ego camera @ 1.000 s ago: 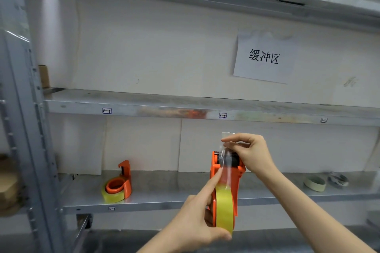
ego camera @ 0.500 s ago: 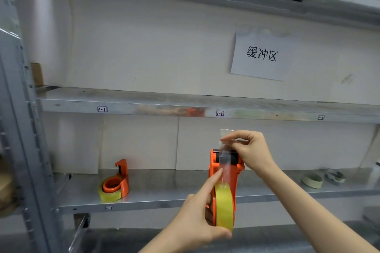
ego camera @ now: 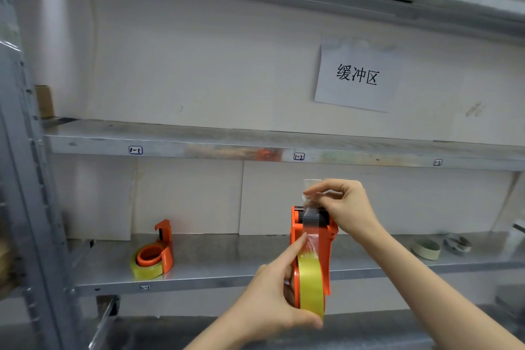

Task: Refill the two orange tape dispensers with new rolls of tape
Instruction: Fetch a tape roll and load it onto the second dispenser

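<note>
Your held dispenser (ego camera: 326, 258) is bright orange, with a black roller (ego camera: 319, 217) across its top. Its loaded roll (ego camera: 311, 287) is glossy yellow-green, while the strip (ego camera: 312, 233) drawn off it is clear (the orange shows straight through it). The second dispenser (ego camera: 167, 253) is the same orange, and its own roll (ego camera: 143, 271) is a paler yellow. The shelf (ego camera: 227, 258) under it is plain grey metal. The sign (ego camera: 341, 94) is white with black characters, and the loose roll (ego camera: 425, 249) off to your right is cream.

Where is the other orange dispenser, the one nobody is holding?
In the head view, the other orange dispenser sits on the lower metal shelf, far left of the held dispenser.
</note>
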A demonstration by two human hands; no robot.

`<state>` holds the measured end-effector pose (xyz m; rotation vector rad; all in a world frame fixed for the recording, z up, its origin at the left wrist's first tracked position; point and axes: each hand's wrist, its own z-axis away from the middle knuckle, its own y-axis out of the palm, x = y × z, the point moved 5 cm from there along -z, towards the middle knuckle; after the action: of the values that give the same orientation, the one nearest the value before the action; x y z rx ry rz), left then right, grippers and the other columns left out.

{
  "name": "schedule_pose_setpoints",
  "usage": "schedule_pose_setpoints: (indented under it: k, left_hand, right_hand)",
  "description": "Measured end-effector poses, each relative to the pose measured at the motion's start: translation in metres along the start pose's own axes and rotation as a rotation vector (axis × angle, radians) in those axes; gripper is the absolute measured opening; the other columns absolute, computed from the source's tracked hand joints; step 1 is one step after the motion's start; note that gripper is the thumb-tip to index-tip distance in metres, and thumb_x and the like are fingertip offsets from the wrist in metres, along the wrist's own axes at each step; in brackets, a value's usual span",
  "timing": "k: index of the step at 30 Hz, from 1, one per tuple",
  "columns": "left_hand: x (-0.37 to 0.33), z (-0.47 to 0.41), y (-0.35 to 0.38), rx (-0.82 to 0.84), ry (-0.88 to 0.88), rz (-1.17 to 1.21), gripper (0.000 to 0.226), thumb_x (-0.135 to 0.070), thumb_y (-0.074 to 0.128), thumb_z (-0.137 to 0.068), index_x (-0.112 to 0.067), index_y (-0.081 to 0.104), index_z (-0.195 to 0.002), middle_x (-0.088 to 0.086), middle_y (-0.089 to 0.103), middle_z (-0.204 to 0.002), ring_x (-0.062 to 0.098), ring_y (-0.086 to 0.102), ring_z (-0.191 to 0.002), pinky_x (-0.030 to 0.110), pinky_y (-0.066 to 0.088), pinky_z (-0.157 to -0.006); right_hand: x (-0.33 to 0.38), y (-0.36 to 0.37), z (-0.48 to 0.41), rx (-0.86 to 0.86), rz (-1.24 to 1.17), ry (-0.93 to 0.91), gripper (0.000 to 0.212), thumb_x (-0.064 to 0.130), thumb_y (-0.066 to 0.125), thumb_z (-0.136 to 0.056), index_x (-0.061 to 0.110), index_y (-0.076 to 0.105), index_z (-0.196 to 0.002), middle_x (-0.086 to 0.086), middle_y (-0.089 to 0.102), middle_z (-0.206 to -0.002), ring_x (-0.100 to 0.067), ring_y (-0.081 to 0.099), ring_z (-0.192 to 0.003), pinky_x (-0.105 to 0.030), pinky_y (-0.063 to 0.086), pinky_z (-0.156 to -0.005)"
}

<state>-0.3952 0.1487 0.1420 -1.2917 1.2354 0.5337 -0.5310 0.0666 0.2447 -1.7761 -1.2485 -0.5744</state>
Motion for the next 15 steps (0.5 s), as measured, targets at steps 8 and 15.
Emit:
schedule_pose_setpoints:
  k: [8, 15]
  left_hand:
    - [0.000, -0.001, 0.003, 0.013, 0.001, -0.034, 0.115, -0.030, 0.085, -0.069, -0.060, 0.004, -0.145, -0.016, 0.059, -0.129, 0.002, 0.068, -0.101, 0.020, 0.057, -0.087]
    - [0.004, 0.002, 0.000, -0.011, -0.001, -0.024, 0.118, -0.032, 0.086, -0.067, -0.060, 0.003, -0.146, -0.009, 0.065, -0.120, 0.007, 0.072, -0.094, 0.024, 0.059, -0.087]
  right_hand:
    - [0.001, 0.004, 0.000, -0.036, 0.012, -0.035, 0.046, -0.011, 0.060, -0.077, 0.031, 0.072, -0.063, 0.008, 0.074, -0.071, -0.016, 0.071, -0.071, -0.025, 0.057, -0.069]
    - [0.002, 0.011, -0.002, -0.050, -0.018, -0.065, 0.041, -0.005, 0.065, -0.078, 0.033, 0.072, -0.063, 0.014, 0.074, -0.069, -0.028, 0.070, -0.073, -0.032, 0.056, -0.070]
